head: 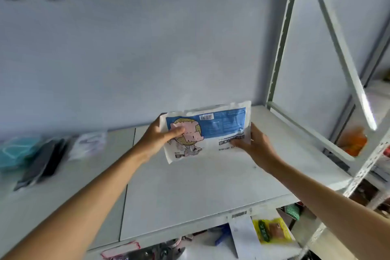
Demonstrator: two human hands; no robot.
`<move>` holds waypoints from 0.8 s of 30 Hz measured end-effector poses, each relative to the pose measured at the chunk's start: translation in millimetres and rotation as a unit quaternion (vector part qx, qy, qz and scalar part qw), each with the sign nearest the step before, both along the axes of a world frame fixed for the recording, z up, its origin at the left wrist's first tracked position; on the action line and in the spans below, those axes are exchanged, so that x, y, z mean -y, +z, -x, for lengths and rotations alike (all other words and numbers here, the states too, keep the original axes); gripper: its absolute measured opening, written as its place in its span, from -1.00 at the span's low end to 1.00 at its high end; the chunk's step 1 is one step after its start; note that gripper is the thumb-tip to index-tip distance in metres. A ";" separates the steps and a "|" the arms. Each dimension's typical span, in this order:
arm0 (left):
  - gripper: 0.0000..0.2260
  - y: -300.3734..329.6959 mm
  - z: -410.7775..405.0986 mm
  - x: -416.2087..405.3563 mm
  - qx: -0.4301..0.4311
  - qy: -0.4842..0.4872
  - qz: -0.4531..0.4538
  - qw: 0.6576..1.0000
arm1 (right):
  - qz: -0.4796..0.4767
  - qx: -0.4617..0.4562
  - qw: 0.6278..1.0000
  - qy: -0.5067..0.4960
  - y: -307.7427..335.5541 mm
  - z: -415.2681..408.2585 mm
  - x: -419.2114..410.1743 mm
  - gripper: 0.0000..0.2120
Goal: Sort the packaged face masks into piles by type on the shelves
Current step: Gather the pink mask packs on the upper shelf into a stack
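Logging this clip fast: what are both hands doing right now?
Left hand: grips the left end of the mask packet.
Right hand: pinches the packet's right end.

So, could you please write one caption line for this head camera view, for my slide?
Both hands, left hand and right hand, hold a blue-and-white mask packet above the white shelf.

— What is sitting on the white shelf (190, 186) you are facing?

— Far to the left of your left-hand fingers, three piles are lying directly on it: teal masks (15, 152) at the edge, dark packets (42, 162) leaning beside them, and pale clear-wrapped masks (87, 143) nearest your fingers.

— And under your fingers?

— Bare white board is showing there, with a seam (127, 183) running front to back just left of them.
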State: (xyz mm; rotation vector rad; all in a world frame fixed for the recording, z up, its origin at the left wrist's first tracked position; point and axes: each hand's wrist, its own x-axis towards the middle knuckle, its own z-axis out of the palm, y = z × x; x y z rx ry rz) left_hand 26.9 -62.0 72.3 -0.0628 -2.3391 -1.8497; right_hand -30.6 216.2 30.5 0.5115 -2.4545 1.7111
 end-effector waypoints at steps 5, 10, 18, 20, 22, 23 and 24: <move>-0.18 -78.6 23.4 -9.8 0.056 -0.027 -0.004 0.998 | -0.115 0.054 0.991 0.030 -69.0 25.3 -17.3 -0.46; -0.15 -116.3 32.0 -13.2 0.065 -0.007 -0.021 0.998 | -0.101 0.096 0.989 0.045 -109.1 39.8 -26.4 -0.37; -0.41 -106.6 63.3 -18.0 0.022 -0.007 0.050 0.998 | -0.046 0.097 0.993 0.046 -116.1 69.9 -27.6 -0.50; -0.33 -100.3 94.5 -23.6 0.025 -0.001 0.040 0.999 | -0.019 0.117 0.992 0.037 -113.8 85.5 -36.9 -0.52; -0.27 -95.4 134.3 -36.4 0.050 -0.016 0.033 0.998 | 0.015 0.150 0.988 0.031 -109.8 105.5 -48.7 -0.54; -0.24 -93.4 154.5 -44.4 0.065 -0.019 0.032 0.997 | 0.040 0.171 0.984 0.028 -106.5 113.0 -53.9 -0.54; -0.23 -92.2 177.0 -53.9 0.077 -0.020 0.032 0.996 | 0.065 0.194 0.979 0.024 -105.7 122.4 -59.0 -0.54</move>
